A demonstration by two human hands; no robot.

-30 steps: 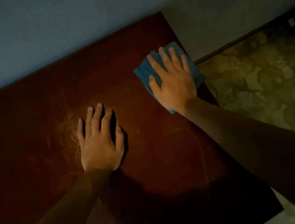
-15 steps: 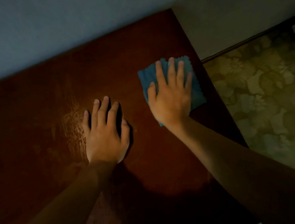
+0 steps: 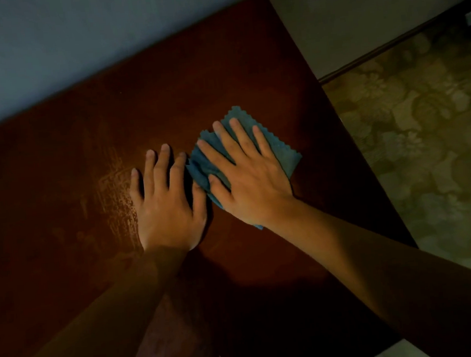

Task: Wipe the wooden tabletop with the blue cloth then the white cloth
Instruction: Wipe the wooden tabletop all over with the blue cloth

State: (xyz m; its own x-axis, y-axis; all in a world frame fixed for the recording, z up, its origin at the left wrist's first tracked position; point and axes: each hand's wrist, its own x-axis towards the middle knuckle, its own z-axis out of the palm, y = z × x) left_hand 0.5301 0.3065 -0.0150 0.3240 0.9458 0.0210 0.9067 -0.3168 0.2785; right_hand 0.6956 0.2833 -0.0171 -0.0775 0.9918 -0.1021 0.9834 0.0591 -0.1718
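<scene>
Streaks of pale smear lay on the dark red-brown wooden surface just left of the left hand. That hand lay flat, palm down, fingers straight and slightly spread, holding nothing; its grip was loose and unclosed. Immediately to its right, touching its index finger and thumb side, sat the blue cloth, bunched a little at its left edge and showing a zigzag-cut border at the far side. On top of the cloth pressed the right hand, palm down with straight, fanned fingers reaching toward the wall; it pinned the cloth to the surface rather than curling round it. The cloth's far corner and right corner stuck out beyond the fingers, and a small tip showed near the wrist. Beyond the surface's right edge, well apart from the right hand, lay a floral-patterned floor with a dark baseboard along the wall.
</scene>
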